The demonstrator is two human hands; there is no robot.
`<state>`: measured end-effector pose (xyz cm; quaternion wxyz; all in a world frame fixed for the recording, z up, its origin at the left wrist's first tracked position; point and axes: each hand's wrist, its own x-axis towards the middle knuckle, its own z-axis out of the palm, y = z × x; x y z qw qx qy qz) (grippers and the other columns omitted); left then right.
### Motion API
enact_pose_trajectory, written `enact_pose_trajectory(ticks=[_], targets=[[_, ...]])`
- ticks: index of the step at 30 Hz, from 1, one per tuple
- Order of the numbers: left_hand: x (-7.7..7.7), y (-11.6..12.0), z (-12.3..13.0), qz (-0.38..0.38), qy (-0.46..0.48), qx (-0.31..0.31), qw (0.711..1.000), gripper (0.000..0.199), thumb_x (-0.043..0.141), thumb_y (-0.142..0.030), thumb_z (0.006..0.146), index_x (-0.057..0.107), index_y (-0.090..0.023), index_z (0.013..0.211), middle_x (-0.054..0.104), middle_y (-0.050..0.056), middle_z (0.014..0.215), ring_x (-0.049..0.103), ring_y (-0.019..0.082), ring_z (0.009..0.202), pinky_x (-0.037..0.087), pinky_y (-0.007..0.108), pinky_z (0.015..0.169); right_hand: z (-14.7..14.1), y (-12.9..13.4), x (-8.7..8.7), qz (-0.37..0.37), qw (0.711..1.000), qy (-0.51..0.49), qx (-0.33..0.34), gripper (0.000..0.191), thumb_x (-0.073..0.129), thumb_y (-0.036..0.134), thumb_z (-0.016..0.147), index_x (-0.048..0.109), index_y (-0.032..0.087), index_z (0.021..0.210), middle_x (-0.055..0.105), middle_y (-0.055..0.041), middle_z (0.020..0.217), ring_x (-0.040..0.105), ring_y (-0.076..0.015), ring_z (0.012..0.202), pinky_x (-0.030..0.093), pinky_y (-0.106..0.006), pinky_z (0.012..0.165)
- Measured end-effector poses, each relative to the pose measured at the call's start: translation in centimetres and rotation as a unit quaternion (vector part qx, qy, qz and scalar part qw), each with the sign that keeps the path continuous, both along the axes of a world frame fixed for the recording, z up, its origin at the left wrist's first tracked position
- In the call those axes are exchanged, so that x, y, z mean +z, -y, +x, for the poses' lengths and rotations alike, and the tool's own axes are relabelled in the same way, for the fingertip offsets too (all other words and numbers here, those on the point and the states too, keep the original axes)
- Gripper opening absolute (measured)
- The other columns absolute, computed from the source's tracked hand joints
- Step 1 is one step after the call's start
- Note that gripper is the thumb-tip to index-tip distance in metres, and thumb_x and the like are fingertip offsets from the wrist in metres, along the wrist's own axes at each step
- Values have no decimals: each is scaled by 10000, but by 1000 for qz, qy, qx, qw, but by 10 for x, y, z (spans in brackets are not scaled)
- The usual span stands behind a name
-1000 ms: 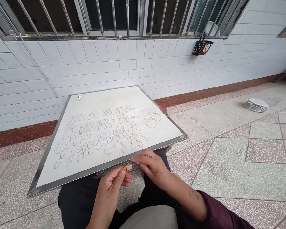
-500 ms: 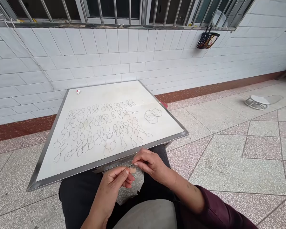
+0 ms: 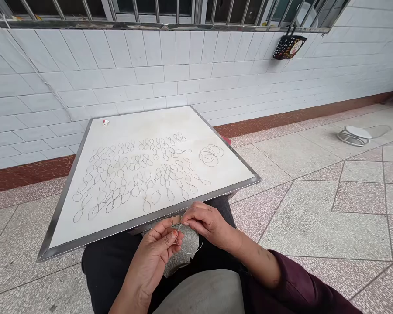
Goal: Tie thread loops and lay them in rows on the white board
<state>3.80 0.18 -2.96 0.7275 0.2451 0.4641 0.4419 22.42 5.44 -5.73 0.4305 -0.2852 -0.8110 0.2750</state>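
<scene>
A thin, pale cord [image 3: 202, 245] hangs in a loop between my two hands, below the table's front edge. My right hand [image 3: 209, 223] pinches its upper end between thumb and index finger. Just left of it, my left hand [image 3: 155, 250] has the cord at its thumb and curled fingers, with the index finger stretched toward the right fingertips. A tan strip of tape [image 3: 176, 220] wraps that index finger. Exactly where the cord passes between the left fingers is partly hidden.
A white table [image 3: 144, 126] with a metal rim carries several rows of thin twisted loops [image 3: 144, 161] and overlapping plain rings [image 3: 211, 155]. A small white-and-red item [image 3: 105, 123] lies at its far left. A low stool [image 3: 354, 135] stands right; a bag [image 3: 288, 46] hangs on the wall.
My left index finger has lifted and straightened away from the thumb. The hands are slightly further apart, and the cord's loop now shows open below them. The view has tilted slightly down.
</scene>
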Motion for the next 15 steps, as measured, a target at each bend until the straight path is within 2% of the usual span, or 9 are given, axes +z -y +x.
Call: enact_pose_trajectory(ticks=[4, 6, 8, 10, 12, 14, 15], targets=[[-6, -2, 1, -6, 35, 12, 999, 463, 890, -231, 637, 759, -217, 1081, 669, 13, 779, 594, 118, 703, 486, 227, 689, -5, -1, -1, -43, 999, -20, -15, 165, 564, 329, 973, 670, 222, 906, 664, -33, 789, 587, -161, 756, 485, -298, 709], [-8, -3, 0, -3, 43, 22, 999, 493, 889, -216, 638, 745, -226, 1109, 666, 8, 791, 597, 115, 703, 494, 229, 689, -5, -2, -2, -120, 991, -48, -25, 185, 603, 398, 944, 663, 222, 941, 635, -21, 788, 572, -158, 748, 474, -295, 701], [-8, -4, -1, 2, 42, 42, 998, 507, 886, -207, 642, 734, -228, 1125, 664, 2, 803, 599, 108, 704, 498, 222, 682, -4, -3, -4, -231, 968, -95, -25, 262, 618, 464, 922, 635, 214, 999, 594, -3, 780, 534, -139, 705, 448, -267, 649], [-9, -5, -3, 10, 34, 68, 997, 519, 885, -206, 643, 724, -224, 1136, 661, -7, 802, 597, 97, 693, 499, 211, 670, -1, -4, -7, -359, 921, -154, 6, 330, 567, 520, 939, 611, 205, 1027, 548, 15, 757, 462, -106, 618, 384, -225, 556], [-9, -6, -6, 23, 27, 98, 995, 532, 890, -207, 634, 718, -224, 1137, 659, -15, 804, 604, 95, 693, 514, 220, 686, 2, -3, -11, -477, 851, -205, 80, 376, 549, 552, 939, 619, 192, 1020, 533, 15, 764, 401, -79, 564, 312, -198, 490], [-8, -6, -9, 35, 21, 123, 992, 539, 893, -206, 628, 714, -231, 1136, 657, -24, 800, 627, 110, 730, 537, 255, 753, 2, -1, -15, -556, 778, -246, 156, 352, 654, 512, 889, 644, 187, 1023, 555, 5, 808, 418, -63, 568, 306, -178, 480], [-8, -6, -10, 41, 15, 130, 991, 539, 890, -210, 633, 710, -236, 1140, 657, -27, 798, 637, 119, 751, 542, 274, 784, 2, 0, -18, -579, 751, -263, 180, 336, 723, 467, 849, 658, 186, 1021, 568, 3, 822, 448, -59, 586, 331, -172, 494]])
